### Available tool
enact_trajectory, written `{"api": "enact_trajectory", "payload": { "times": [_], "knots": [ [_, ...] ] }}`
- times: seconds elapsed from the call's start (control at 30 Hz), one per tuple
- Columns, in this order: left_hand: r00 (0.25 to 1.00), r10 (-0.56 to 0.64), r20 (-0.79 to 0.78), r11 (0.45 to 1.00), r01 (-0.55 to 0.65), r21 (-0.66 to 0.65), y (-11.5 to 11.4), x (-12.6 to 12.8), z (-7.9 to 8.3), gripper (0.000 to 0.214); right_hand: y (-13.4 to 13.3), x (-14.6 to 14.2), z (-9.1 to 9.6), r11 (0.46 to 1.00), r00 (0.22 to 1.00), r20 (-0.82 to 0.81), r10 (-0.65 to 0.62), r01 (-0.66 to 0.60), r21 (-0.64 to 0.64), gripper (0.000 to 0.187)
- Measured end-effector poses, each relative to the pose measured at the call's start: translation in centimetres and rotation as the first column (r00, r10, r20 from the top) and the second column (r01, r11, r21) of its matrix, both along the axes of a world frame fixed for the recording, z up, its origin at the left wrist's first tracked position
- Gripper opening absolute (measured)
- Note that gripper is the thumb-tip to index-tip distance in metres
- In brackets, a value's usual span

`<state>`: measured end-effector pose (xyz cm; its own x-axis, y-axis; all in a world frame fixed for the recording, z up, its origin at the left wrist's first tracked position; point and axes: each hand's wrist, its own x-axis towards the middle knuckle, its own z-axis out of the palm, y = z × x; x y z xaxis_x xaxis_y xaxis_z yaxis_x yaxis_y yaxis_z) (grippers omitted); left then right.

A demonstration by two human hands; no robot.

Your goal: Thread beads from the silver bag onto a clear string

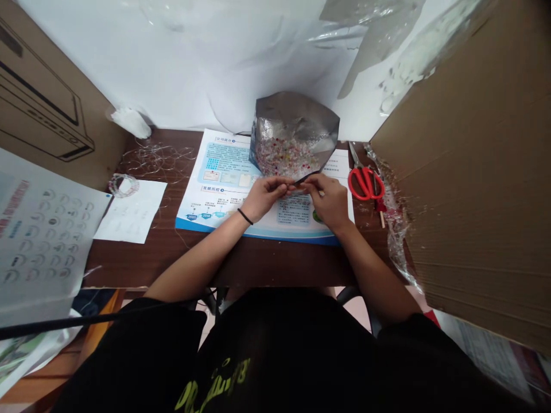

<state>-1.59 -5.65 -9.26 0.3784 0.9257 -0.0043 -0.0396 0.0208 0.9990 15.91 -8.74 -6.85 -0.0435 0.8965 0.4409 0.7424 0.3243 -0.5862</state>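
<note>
In the head view my left hand (267,197) and my right hand (329,199) meet over a printed sheet (193,183). Fingertips on both are pinched close together, and what lies between them is too small to make out. Just beyond the fingers a grey plastic bag (297,109) stands with its mouth spread wide. Inside it is a heap of tiny beads (286,156), mostly clear and pink with some red, yellow and blue ones. My hands are at the bag's near edge; I cannot tell whether they touch it.
Red-handled scissors (365,182) lie right of the sheet, beside crumpled clear plastic (396,229). To the left are tangled clear thread (159,158), beaded rings (123,185) and white paper (129,221). Cardboard walls (477,172) flank the brown table (258,264).
</note>
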Motion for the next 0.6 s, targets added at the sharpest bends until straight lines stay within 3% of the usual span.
{"api": "enact_trajectory", "payload": {
  "times": [0.17, 0.37, 0.47, 0.6],
  "knots": [
    [0.985, -0.060, 0.160, 0.994, 0.075, -0.084, 0.1, 0.0, -0.5, 0.022, -0.4, -0.3, 0.2, 0.998, 1.000, 0.008, -0.028, 0.027, 0.060, 0.014],
    [0.981, -0.090, 0.174, 0.975, 0.122, -0.183, -0.2, 0.0, 0.2, 0.016, -0.9, -1.2, 0.5, 0.988, 1.000, 0.014, -0.015, 0.012, 0.153, 0.017],
    [0.972, -0.138, 0.188, 0.964, 0.176, -0.200, -0.3, 0.1, 0.5, 0.022, -1.1, -1.4, 0.5, 0.986, 1.000, 0.011, -0.008, 0.006, 0.166, 0.017],
    [0.981, -0.130, 0.144, 0.964, 0.160, -0.214, -0.3, 0.1, 0.4, 0.028, -1.0, -1.5, 0.1, 0.988, 1.000, 0.021, -0.008, 0.005, 0.156, 0.018]
  ]
}}
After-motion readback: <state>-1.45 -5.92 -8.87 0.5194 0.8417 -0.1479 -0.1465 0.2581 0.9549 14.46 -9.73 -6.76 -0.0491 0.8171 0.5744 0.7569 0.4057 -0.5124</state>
